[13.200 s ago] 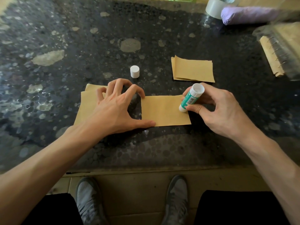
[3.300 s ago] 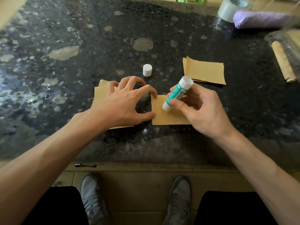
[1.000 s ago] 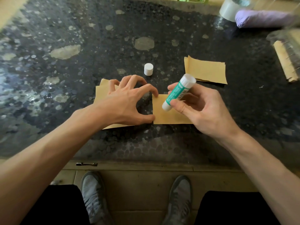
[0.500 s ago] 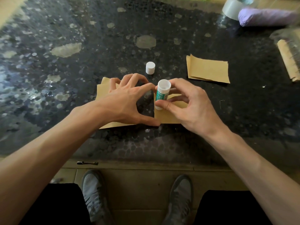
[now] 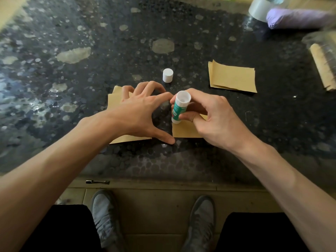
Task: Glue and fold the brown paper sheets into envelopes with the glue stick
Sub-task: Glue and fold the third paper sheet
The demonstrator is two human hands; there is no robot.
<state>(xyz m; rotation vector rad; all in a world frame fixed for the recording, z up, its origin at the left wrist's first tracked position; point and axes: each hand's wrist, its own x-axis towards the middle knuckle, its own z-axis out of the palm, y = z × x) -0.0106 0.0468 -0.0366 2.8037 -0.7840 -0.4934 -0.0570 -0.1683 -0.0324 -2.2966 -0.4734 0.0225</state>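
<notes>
- Your right hand [image 5: 214,120] grips the glue stick [image 5: 180,108], with thumb and fingers curled round its green barrel.
- The glue stick stands nearly upright, its white top end facing you. Its lower end meets the sheet [image 5: 185,130] near that sheet's left edge.
- That sheet lies flat on the table [image 5: 91,33], straight in front of you and near the front edge. Your right hand covers most of its right side.
- Your left hand [image 5: 143,113] holds nothing. Its fingers are spread wide and arched, with the tips pressing down.
- Your left thumb tip lies at the sheet's near left corner, and your index fingertip sits just beside the glue stick.
- Your other left fingers rest on the spare sheets [image 5: 116,99], which lie to the left of the worked sheet. A strip of bare table shows between the two.
- The cap [image 5: 167,75] stands upright on the table just beyond your left fingertips, apart from the glue stick.
- A folded pile [image 5: 232,77] of brown paper lies farther back on your right, well apart from both hands.
- A tape roll [image 5: 260,8] and a purple bundle [image 5: 298,18] sit at the far right corner.
- Your shoes [image 5: 103,215] show on the floor below the table edge.
</notes>
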